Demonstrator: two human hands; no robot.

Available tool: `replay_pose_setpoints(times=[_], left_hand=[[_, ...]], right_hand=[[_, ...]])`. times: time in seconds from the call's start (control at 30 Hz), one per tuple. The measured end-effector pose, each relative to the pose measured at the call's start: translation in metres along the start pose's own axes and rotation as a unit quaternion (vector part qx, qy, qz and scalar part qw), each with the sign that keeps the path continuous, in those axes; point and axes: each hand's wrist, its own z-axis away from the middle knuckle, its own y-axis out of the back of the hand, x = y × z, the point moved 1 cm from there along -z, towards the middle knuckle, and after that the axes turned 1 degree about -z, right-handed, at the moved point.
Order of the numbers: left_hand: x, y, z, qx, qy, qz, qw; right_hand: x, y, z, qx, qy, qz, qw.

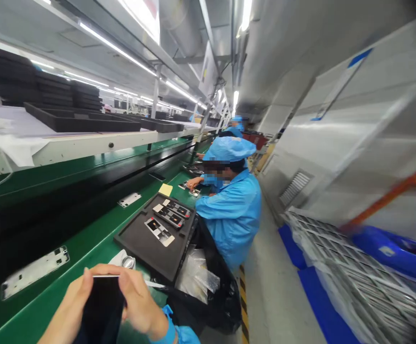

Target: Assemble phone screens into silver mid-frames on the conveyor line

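Note:
Low in the head view, a flat phone (pixel 102 306) with a plain black face stands tilted between my two hands. My left hand (pixel 66 303) grips its left edge, thumb up along the side. From the other side my right hand (pixel 139 294) closes around the right edge, near the top corner. A blue cuff circles the right wrist. Just beyond the fingers sit a small round metallic item (pixel 128 262) and some white material. The lower end of the phone runs out of view.
A black tray (pixel 136 241) with several phone parts (pixel 159 231) lies ahead. Thin white phone plates (pixel 36 272) rest on the dark strip at left. A black plastic bag (pixel 225 296) with clear bags hangs at the bench edge. A co-worker in blue (pixel 229 210) sits beyond.

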Motion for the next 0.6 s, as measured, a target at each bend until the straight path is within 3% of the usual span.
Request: replay_pose_setpoints(times=[0.13,0.23,0.3,0.33,0.37,0.43,0.5,0.6], left_hand=[[-0.010,-0.015,-0.025,-0.095,0.030,-0.027,0.995],[-0.001,-0.014,-0.063,-0.134,0.044,-0.020,0.990],[0.015,-0.010,-0.107,-0.065,0.027,0.021,0.997],[0.022,-0.006,-0.136,0.006,0.015,0.043,0.999],[0.027,-0.002,-0.167,0.097,-0.008,0.058,0.994],[0.028,0.006,-0.232,0.165,-0.025,0.058,0.984],[0.015,0.014,-0.292,0.205,-0.016,0.036,0.978],[-0.021,0.023,-0.354,0.252,-0.010,-0.032,0.967]], right_hand=[[0.038,0.015,0.001,0.074,-0.053,-0.089,0.992],[0.049,0.051,-0.009,0.065,-0.036,-0.069,0.995],[0.050,0.092,-0.020,0.108,0.009,-0.003,0.994],[0.053,0.116,-0.024,0.146,0.024,0.053,0.988],[0.059,0.139,-0.028,0.204,0.022,0.130,0.970],[0.078,0.178,-0.029,0.292,-0.030,0.304,0.906],[0.103,0.202,-0.026,0.298,-0.095,0.441,0.841],[0.131,0.210,-0.019,0.228,-0.159,0.564,0.777]])
